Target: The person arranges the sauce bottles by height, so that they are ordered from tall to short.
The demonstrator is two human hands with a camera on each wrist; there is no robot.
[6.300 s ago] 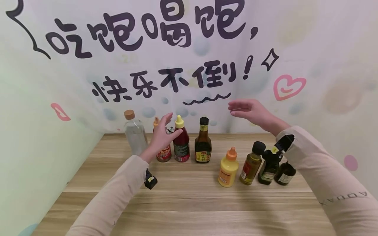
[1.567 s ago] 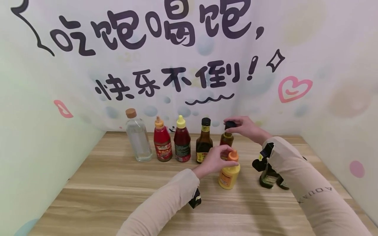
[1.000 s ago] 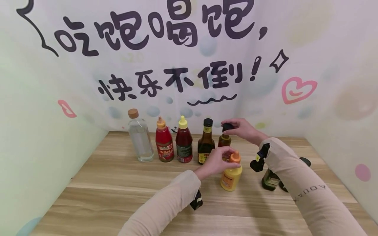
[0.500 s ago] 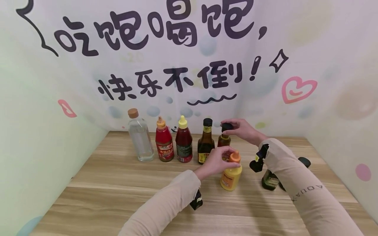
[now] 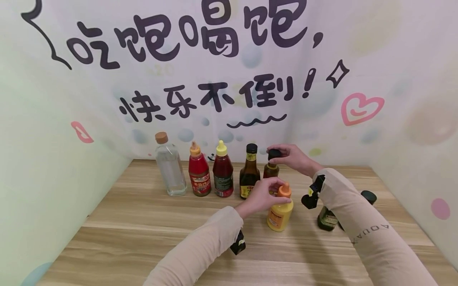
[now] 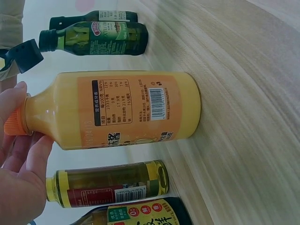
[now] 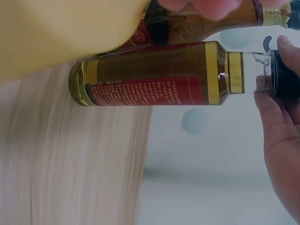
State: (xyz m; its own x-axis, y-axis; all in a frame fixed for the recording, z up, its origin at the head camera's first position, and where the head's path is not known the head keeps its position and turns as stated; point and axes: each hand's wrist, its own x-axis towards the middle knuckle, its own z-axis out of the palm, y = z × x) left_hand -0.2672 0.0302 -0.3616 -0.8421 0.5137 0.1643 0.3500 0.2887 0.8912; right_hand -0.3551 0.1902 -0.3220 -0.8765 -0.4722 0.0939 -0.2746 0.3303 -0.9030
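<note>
In the head view my left hand (image 5: 262, 195) pinches the orange cap and neck of the yellow squeeze bottle (image 5: 280, 216), which stands upright on the table. Behind it, my right hand (image 5: 296, 158) grips the black cap of a slim oil bottle (image 5: 271, 171), just right of the dark sauce bottle (image 5: 250, 174). The right wrist view shows fingers (image 7: 276, 112) around that cap, and the oil bottle's (image 7: 154, 77) base on the wood. In the left wrist view the yellow bottle (image 6: 136, 110) is held at its cap end, its label showing.
Left of the dark sauce bottle stand a yellow-capped bottle (image 5: 223, 176), a red sauce bottle (image 5: 199, 176) and a clear cork-coloured-cap bottle (image 5: 171, 171). Two dark green bottles, one at the front (image 5: 327, 218), are partly hidden by my right forearm. A printed cloth (image 5: 307, 135) hangs behind the table.
Since the earliest frame, my left hand has moved right onto the yellow bottle's cap. My right hand has lowered onto the oil bottle, now back and left beside the dark sauce bottle. Lately both barely move.
</note>
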